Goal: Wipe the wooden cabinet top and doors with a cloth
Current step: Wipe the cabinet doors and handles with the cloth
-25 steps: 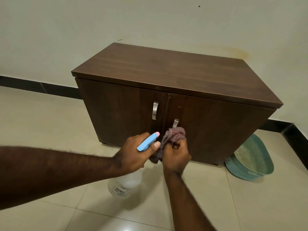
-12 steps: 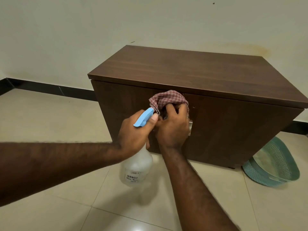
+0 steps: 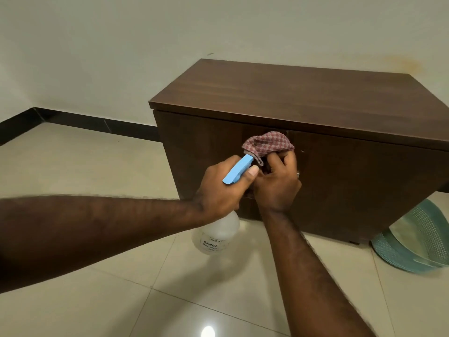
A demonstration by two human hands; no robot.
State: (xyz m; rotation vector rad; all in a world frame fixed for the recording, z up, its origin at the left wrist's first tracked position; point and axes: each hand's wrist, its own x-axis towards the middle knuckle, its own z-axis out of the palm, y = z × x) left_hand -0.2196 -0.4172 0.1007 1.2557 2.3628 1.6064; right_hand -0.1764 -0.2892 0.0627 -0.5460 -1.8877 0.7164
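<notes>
Cloth (image 3: 267,144) bunched against cabinet (image 3: 340,166) front near top edge, at door seam | right hand (image 3: 278,183) grip clenched on cloth | left hand (image 3: 223,188) grip wrapped around spray bottle (image 3: 216,237) | basket (image 3: 418,242) on floor (image 3: 97,178) beside cabinet

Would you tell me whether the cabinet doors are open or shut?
Shut: both cabinet doors sit flush under the top, with only a thin seam between them.
</notes>
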